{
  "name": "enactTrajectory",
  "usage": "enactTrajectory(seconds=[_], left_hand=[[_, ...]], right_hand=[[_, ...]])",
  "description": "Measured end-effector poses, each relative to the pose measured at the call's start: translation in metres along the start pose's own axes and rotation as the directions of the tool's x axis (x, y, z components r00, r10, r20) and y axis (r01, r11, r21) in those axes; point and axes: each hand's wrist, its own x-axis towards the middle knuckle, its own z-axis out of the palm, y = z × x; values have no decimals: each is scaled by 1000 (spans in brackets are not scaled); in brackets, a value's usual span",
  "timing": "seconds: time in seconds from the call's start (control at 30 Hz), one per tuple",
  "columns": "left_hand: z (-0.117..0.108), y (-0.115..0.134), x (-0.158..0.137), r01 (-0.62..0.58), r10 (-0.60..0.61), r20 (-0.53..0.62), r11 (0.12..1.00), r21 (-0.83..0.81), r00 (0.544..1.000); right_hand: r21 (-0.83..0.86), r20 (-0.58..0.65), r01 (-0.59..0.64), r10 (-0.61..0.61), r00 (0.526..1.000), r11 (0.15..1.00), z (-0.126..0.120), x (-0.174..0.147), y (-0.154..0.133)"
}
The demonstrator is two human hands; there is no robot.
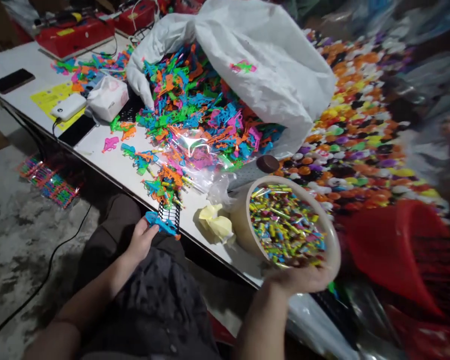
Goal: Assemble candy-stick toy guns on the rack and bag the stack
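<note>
My left hand (140, 241) pinches a blue plastic toy gun (160, 223) with a small orange tip, just off the table's front edge. Behind it, a black-and-white strip (169, 214) sticks out over that edge. My right hand (303, 278) is at the near rim of a cream bucket (243, 215) filled with small, shiny, mostly yellow pieces (287, 225). Blur and the rim hide its fingers, so their grip is unclear. A big heap of bright toy guns (195, 110) spills from a white sack (262, 60) onto the table.
Crumpled yellow paper (215, 223) lies beside the bucket. Toward the left are a white power bank (68, 106), a phone (77, 130), a tissue pack (108, 97) and red machines (74, 37). A red basket (378, 245) stands at right, near many colourful pieces (345, 135).
</note>
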Motion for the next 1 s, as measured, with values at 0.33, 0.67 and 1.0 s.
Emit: enactTrajectory(seconds=[0.33, 0.67, 1.0], left_hand=[[-31, 31, -33, 107, -202, 289, 943, 314, 936], [-41, 20, -59, 76, -78, 70, 997, 34, 994], [-43, 24, -51, -23, 37, -34, 937, 348, 999]], right_hand=[[-31, 999, 37, 30, 34, 999, 25, -160, -59], [-110, 985, -277, 142, 96, 954, 13, -222, -33], [-30, 994, -153, 46, 103, 988, 7, -208, -36]])
